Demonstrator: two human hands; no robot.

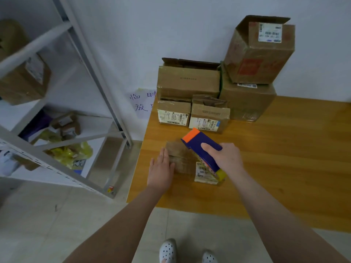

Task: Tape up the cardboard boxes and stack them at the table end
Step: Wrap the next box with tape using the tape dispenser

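A small flat cardboard box point(183, 158) with a white barcode label lies near the left front corner of the wooden table point(275, 168). My left hand point(161, 168) rests flat against the box's left side, fingers straight. My right hand point(225, 158) grips a blue tape dispenser point(201, 147) with an orange tip, held over the box's top. At the table's far end stand stacked boxes: two small labelled ones point(173, 112) point(209, 115) in front, a wide one point(188, 81) behind them, a large one point(247, 101) to the right with an open-flapped box point(260, 52) on top.
A grey metal shelving rack point(79, 59) stands to the left, holding cardboard boxes and yellow bags. A handwritten paper sign point(142, 103) hangs on the white wall behind the table. The floor below is tiled, and my white shoes show at the bottom.
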